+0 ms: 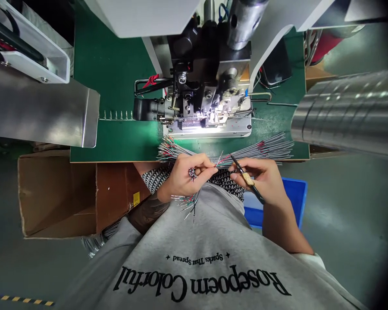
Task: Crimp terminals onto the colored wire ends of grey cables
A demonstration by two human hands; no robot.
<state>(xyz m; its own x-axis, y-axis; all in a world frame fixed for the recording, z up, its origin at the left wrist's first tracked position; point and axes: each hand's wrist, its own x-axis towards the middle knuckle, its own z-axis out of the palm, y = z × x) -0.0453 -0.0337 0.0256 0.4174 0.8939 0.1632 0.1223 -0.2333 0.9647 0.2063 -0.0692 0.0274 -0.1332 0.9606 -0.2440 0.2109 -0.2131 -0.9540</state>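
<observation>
My left hand (190, 174) is closed round a small bundle of thin cables (191, 202), whose coloured ends hang below the fist. Between its thumb and index finger a cable end with split red and white wires (220, 157) is pinched. My right hand (265, 176) grips a slim black pointed tool that looks like tweezers (248, 178), with tan tape round its middle. The tool's tip is close to the pinched wires. Behind both hands, a large bunch of grey cables (271, 146) lies along the front edge of the green table (116, 146).
A lit crimping machine (210, 116) stands just beyond the cables, with a strip of terminals (118, 116) entering from the left. A metal duct (345, 114) juts in at right. An open cardboard box (58, 193) is at lower left, a blue bin (295, 198) at lower right.
</observation>
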